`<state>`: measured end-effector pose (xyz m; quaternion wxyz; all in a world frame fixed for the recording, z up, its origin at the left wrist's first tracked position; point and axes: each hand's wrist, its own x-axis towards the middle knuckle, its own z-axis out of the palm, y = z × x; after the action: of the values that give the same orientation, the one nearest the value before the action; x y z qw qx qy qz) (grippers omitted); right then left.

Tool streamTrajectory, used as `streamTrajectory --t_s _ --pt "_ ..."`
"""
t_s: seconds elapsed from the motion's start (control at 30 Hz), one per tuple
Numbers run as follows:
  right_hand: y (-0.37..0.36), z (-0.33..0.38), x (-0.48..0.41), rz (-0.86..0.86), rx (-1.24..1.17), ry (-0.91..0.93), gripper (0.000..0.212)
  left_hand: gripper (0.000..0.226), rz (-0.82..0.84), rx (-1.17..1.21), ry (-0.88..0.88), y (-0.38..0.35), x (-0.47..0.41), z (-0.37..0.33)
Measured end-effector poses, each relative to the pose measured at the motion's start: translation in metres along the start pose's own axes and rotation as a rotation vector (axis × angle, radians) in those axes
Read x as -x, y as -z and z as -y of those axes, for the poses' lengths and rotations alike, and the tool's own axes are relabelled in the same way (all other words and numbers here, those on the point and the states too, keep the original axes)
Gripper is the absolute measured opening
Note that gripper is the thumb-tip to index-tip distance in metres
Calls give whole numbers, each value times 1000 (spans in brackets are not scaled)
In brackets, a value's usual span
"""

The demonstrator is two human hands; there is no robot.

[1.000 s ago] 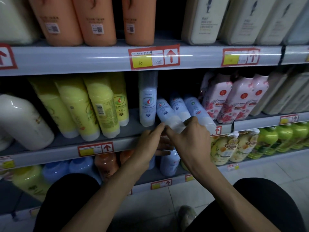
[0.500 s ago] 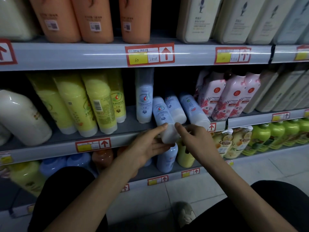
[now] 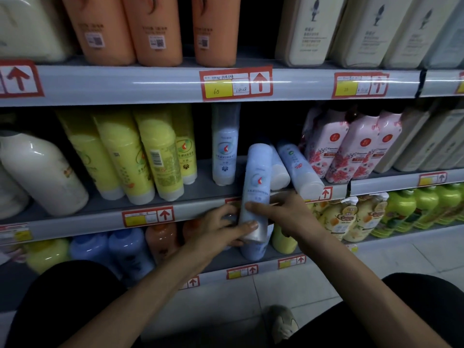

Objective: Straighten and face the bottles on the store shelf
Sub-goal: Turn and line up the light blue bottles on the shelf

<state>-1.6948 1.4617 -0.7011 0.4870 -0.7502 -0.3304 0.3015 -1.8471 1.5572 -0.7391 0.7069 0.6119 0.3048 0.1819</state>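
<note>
A pale blue bottle point(image 3: 256, 182) with a white cap pointing down hangs in front of the middle shelf edge point(image 3: 105, 217), its label toward me. My left hand point(image 3: 221, 228) grips its cap end from the left and below. My right hand point(image 3: 281, 212) holds its lower body from the right. Behind it, two more pale blue bottles point(image 3: 298, 169) lie tipped on the middle shelf. One pale blue bottle point(image 3: 225, 146) stands upright to the left.
Yellow bottles point(image 3: 140, 156) and a white jug point(image 3: 42, 172) fill the middle shelf's left; pink floral bottles point(image 3: 351, 146) stand right. Orange bottles point(image 3: 155, 28) and cream bottles point(image 3: 308, 28) line the top shelf. Blue, orange and green bottles point(image 3: 406, 209) sit below.
Both hands have closed on the front tipped blue bottle, drawn it off the shelf toward me and turned it nearly upright, label facing out.
</note>
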Motion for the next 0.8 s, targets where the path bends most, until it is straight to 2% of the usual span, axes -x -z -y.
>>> streamTrajectory --t_s 0.1,0.27,0.37,0.5,0.67,0.8 --pt "-9 -5 -2 -53 19 48 27 45 2 -105 -142 10 3 3" --pt "-12 -1 -1 -107 -140 117 35 45 -58 -209 -338 14 5 -2" --pt "-12 7 -3 -159 -227 171 30 25 -199 -337 -420 19 2 -10" --pt "-12 12 -10 -280 -213 222 32 22 -445 -537 -504 30 -19 -9" --pt "-16 20 -15 -421 -177 310 34 39 -624 -693 -458 28 -43 -17" --pt "-26 21 -21 -500 -84 338 34 50 -690 -773 -350 18 -55 -25"
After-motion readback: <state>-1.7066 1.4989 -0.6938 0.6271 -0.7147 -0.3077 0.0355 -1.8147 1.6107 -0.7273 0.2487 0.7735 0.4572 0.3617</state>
